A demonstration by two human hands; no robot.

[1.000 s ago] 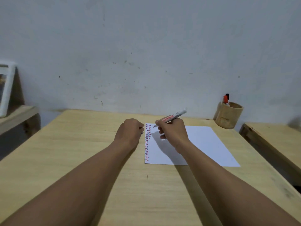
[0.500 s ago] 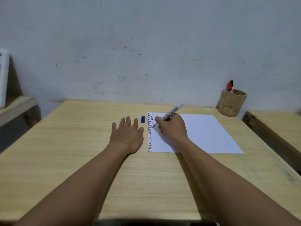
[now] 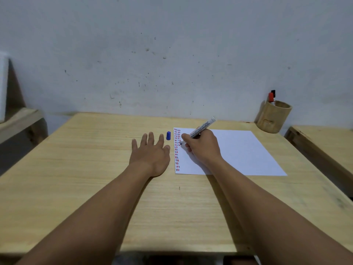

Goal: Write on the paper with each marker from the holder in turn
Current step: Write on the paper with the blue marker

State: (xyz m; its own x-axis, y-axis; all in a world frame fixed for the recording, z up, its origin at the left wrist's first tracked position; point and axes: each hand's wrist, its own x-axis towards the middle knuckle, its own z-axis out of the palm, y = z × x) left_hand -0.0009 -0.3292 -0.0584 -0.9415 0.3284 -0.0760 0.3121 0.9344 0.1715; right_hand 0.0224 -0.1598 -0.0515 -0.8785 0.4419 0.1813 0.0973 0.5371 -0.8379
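The right hand [image 3: 202, 146] gripped the marker [image 3: 200, 129] low on its barrel, tip down at the left margin of the paper [image 3: 238, 150], beside the rows of red, blue and black dashes. The left hand [image 3: 150, 152] lay flat and released on the desk [image 3: 76, 169] just left of the paper, the blue cap [image 3: 168, 135] near its fingertips. The marker looked light, stiff and smooth, best pinched near the tip; the holder [image 3: 273, 119] stood beyond the paper's far right corner.

Before you: wooden table [image 3: 95, 169]; speckled grey wall [image 3: 172, 54] behind; wooden benches off left edge [image 3: 17, 119] and right edge [image 3: 324, 142].
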